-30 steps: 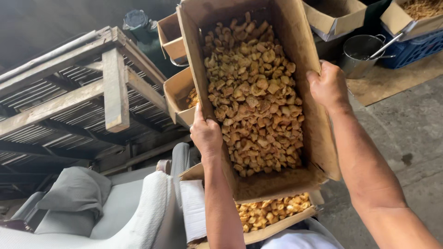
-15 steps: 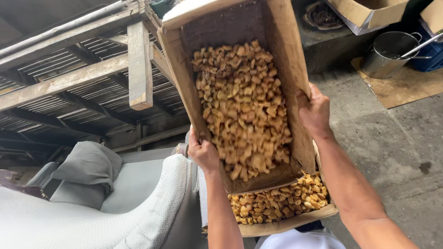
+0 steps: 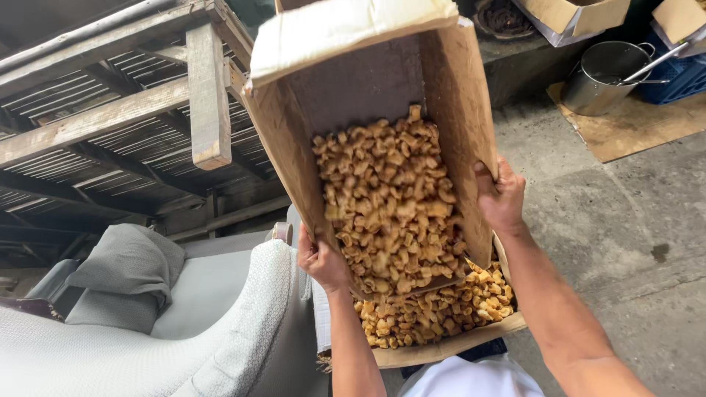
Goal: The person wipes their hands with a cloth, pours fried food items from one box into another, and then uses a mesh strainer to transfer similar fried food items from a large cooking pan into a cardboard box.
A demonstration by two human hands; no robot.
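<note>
A grey concrete floor (image 3: 625, 242) fills the right of the frame. In the upper right a flat sheet of cardboard (image 3: 632, 129) lies on it, with a metal pot (image 3: 607, 73) standing at the sheet's upper left edge, beside a blue crate (image 3: 680, 77).

A: What packaging is in view?

B: A tall brown cardboard box (image 3: 368, 95), tilted steeply, open end down, its pale flap at the top. Below its mouth sits a second, lower cardboard box (image 3: 448, 345).

A: Anything else?

B: At the top right edge, two more open cardboard boxes: a brown one (image 3: 581, 16), and a corner of another (image 3: 678, 18).
</note>
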